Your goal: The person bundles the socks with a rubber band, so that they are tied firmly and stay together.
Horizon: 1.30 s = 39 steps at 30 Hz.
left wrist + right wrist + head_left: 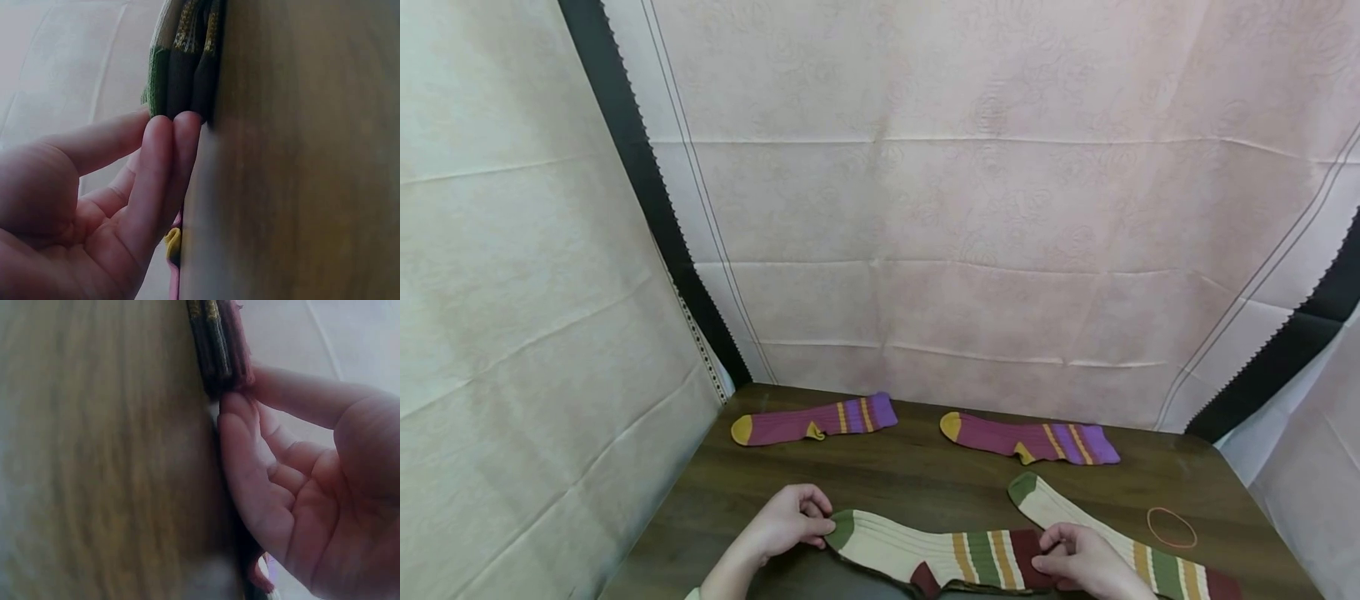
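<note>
- Nearest was a cream striped sock (902, 537) at the dark wood-grained table's (917, 475) front, left hand (786, 525) pinching its green toe, right hand (1086, 562) its maroon cuff.
- Two purplish socks lay farther back.
- Pale creased cloth (962, 208) walled back and sides.

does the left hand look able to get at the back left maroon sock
Probably yes: only bare tabletop shows between the left hand and the back left maroon sock, though that hand would likely need to release the front cream sock, pinched at its toe.
</note>
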Motion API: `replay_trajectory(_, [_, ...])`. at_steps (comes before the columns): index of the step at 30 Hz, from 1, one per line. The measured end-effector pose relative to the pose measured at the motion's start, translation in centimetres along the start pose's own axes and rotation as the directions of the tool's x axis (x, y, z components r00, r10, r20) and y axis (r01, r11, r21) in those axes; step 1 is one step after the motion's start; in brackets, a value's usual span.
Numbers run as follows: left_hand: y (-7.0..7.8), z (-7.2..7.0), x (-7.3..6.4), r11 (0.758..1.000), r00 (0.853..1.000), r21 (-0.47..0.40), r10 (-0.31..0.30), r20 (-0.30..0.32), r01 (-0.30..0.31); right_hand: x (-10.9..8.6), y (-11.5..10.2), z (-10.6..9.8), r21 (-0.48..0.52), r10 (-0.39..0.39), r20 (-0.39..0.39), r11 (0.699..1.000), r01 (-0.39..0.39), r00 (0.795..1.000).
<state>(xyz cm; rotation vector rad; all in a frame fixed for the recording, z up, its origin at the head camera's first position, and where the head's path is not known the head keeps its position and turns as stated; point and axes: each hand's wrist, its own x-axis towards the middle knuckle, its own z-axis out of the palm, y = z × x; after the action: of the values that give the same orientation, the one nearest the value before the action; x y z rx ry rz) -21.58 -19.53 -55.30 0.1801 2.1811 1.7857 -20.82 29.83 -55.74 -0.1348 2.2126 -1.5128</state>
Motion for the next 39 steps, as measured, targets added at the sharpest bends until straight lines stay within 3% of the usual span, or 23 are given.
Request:
replay_trajectory(10, [0.7,-0.6,-0.2,1.0,1.0,0.014,-0.004,-0.009,0.005,-0.9,-1.2,-1.1,-0.068,-0.074,-0.038,0.995,0.071,0.997])
replay_trajectory(14, [1.7,-1.1,-0.3,0.999,0.998,0.049,0.007,-0.055,-0.004,-1.1,-2.1,-2.0,-0.072,-0.079,-0.113,0.995,0.071,0.99])
replay_trajectory(19, [3.1,-1.0,-0.1,0.996,0.994,0.069,0.057,-0.093,-0.051,-0.5,-2.9,-2.7,-0.13,-0.065,-0.239,0.991,0.034,0.969])
replay_trajectory(25, [4.4,-0.2,0.8,0.998,0.996,0.006,0.065,-0.059,-0.065,0.1,-3.3,-3.1,-0.12,-0.101,-0.227,0.99,0.075,0.969])
replay_trajectory(30, [5.1,0.6,1.4,0.996,0.996,-0.009,0.083,-0.039,-0.083,0.6,-3.9,-2.9,-0.187,-0.082,-0.271,0.982,0.031,0.959])
replay_trajectory(39, [4.8,2.0,2.0,0.996,0.996,-0.025,0.087,-0.008,-0.087,2.3,-3.7,-2.0,-0.288,-0.091,-0.321,0.958,-0.006,0.943])
